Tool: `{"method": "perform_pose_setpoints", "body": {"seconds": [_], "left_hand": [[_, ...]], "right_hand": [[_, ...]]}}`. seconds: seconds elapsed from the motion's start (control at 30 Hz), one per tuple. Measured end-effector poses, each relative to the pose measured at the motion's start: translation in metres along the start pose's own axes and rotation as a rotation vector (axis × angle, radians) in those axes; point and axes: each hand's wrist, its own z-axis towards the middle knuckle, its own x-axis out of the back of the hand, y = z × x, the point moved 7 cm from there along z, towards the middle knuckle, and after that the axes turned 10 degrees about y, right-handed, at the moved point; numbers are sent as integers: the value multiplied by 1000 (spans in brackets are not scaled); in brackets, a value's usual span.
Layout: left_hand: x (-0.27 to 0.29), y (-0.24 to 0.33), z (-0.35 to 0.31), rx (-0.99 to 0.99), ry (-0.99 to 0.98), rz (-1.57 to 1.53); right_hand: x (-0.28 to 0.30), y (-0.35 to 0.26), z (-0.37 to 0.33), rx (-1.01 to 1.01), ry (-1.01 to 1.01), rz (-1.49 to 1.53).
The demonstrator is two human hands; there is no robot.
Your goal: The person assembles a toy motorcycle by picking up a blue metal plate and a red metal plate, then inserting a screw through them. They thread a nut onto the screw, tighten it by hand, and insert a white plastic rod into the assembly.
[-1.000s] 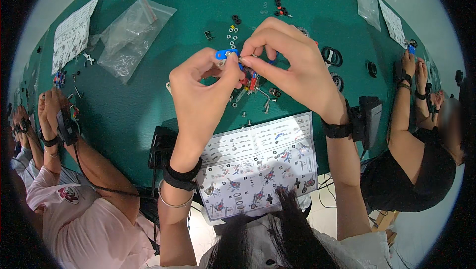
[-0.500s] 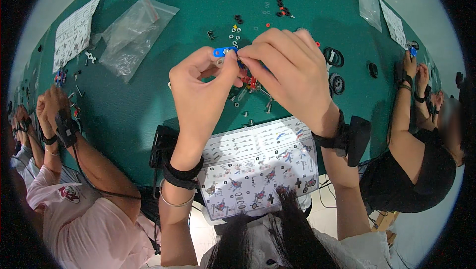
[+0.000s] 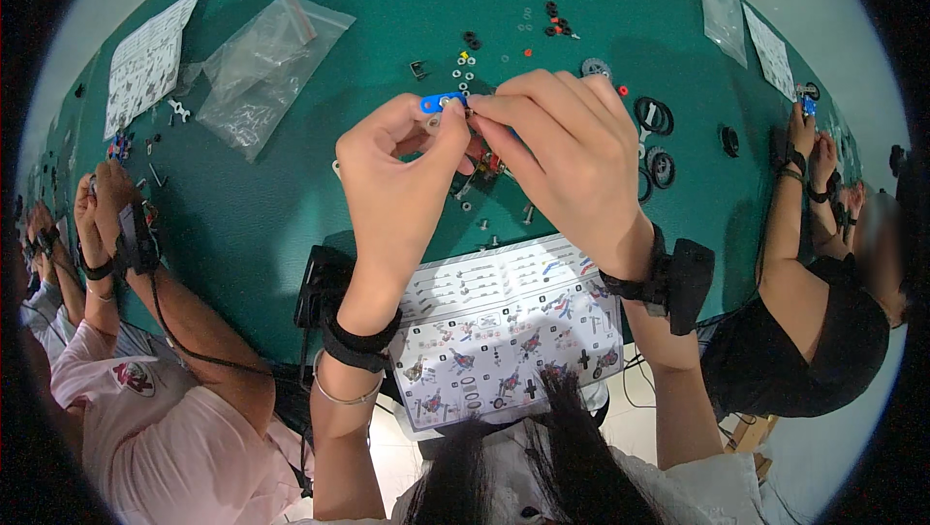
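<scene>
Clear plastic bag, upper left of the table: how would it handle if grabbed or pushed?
The bag looks crumpled and thin, so probably floppy: it would likely fold in a pinch rather than hold shape. It looks see-through and nearly empty, so likely very light. Pushed, it would probably slide or bunch on the green table, not roll.

- Upper left of my frame: a clear, crumpled plastic bag (image 3: 260, 68) lies flat on the green table.
- Just left of it I see a white printed sheet (image 3: 147, 58) with black drawings.
- Lower centre: a white instruction sheet (image 3: 504, 331) with coloured diagrams.
- Upper right: a small clear bag (image 3: 722, 0) beside another white sheet (image 3: 772, 48).
</scene>
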Motion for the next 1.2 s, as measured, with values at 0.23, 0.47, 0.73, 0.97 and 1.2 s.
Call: {"method": "perform_pose_setpoints", "body": {"seconds": [0.23,0.47,0.73,0.97,1.2], "left_hand": [[0,8,-2,-117,23,155],[0,8,-1,-128,10,142],[0,3,0,-10,-26,5],[0,-2,1,65,-34,-83],[-1,-10,2,89,-51,-101]], "right_hand": [[3,0,-1,38,34,-49],[4,0,-1,44,58,-70],[4,1,2,36,81,-70],[4,4,4,-1,144,31],[2,3,2,63,52,70]]}}
